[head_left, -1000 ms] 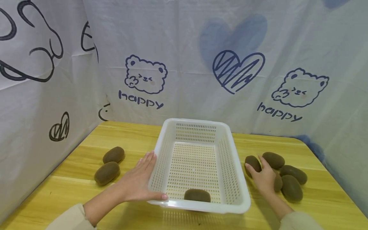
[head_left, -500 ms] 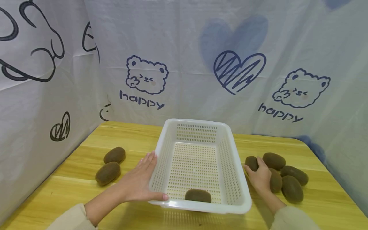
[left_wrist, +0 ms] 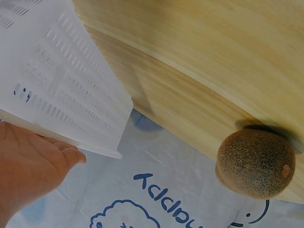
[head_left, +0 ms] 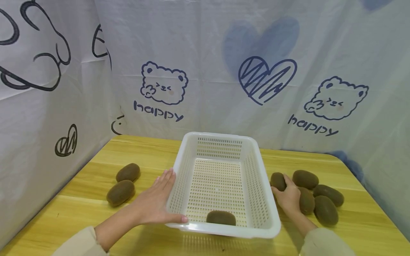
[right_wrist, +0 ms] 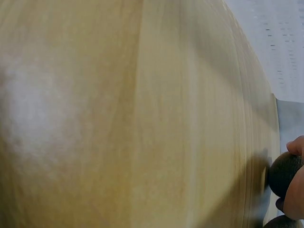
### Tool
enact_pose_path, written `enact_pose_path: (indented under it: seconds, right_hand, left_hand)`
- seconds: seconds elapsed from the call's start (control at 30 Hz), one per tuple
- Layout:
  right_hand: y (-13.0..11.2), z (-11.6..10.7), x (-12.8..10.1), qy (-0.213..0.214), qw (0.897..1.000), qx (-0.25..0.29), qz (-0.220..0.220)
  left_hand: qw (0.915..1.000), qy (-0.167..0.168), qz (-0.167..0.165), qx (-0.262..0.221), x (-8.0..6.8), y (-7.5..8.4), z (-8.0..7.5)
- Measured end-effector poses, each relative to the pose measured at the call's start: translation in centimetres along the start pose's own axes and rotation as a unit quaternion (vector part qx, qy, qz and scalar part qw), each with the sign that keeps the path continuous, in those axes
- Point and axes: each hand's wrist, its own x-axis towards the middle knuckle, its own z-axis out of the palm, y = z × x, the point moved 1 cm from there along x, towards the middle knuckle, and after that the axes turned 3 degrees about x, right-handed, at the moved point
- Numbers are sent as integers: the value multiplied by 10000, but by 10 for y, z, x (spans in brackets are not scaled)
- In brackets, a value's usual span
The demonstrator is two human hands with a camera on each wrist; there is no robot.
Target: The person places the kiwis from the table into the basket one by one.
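A white perforated plastic basket (head_left: pixel 217 233) stands mid-table with one brown kiwi (head_left: pixel 221 217) lying inside at its near end. My left hand (head_left: pixel 153 204) rests on the basket's left rim, its fingers straight along the side and the thumb over the near corner. To the right of the basket, my right hand (head_left: pixel 289 197) pinches a kiwi (head_left: pixel 278 180) between thumb and fingers. In the right wrist view this held kiwi (right_wrist: pixel 283 173) shows at the right edge, partly covered by the hand. Right beside the hand lies another kiwi (head_left: pixel 306 200).
Farther right are three more kiwis, a back one (head_left: pixel 305 179), a right one (head_left: pixel 329 194) and a near one (head_left: pixel 326 210). Two kiwis (head_left: pixel 120 192) lie left of the basket on the wooden table (head_left: pixel 77 217). A printed white cloth (head_left: pixel 211 106) hangs behind and beside the table.
My right hand has closed round the leftmost kiwi of the right group and shifted slightly left with it, towards the basket. The left hand and the basket stay in place.
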Motion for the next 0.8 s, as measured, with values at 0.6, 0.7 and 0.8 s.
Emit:
enact_pose_path:
  seconds: [0.6,0.7,0.8]
  right_hand:
    - [-7,-16,0,-287,9995,133,10]
    - [-10,-21,-2,-283,9994,176,13]
    - [-12,-28,-3,-263,9995,158,42]
  left_hand:
    - [10000,-5,-21,24,0,0,0]
    - [10000,-5,-22,14,-1,0,0]
    - [10000,4,-15,4,-1,0,0]
